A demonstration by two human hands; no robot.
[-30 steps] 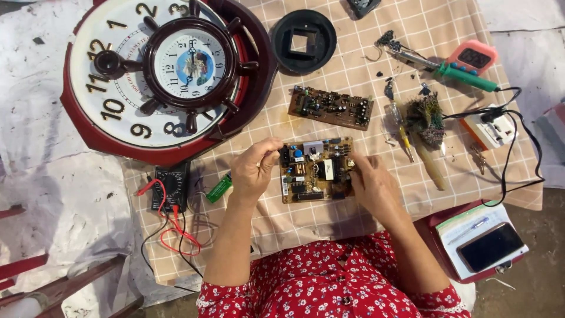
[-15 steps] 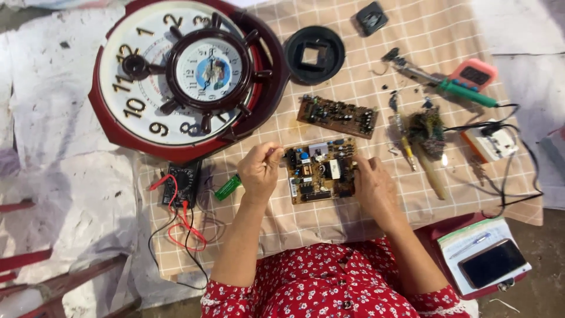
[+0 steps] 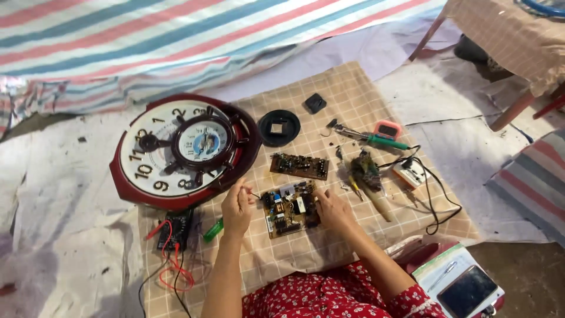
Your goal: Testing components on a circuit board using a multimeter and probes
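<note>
While a large wall clock [image 3: 185,150] lies nearby on the checked cloth [image 3: 353,94], the left hand [image 3: 237,206] pinches a thin wire beside a circuit board [image 3: 289,208], and the right hand [image 3: 332,207] rests curled on the board's right edge, fingers gripping it.

Phone [image 3: 469,291] clipped at the bottom edge (board parts perhaps too small)

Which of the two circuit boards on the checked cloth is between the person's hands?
The nearer, squarish board, with the left hand and right hand at its sides. The other, long narrow board lies farther away, untouched, below the black round part.
</note>
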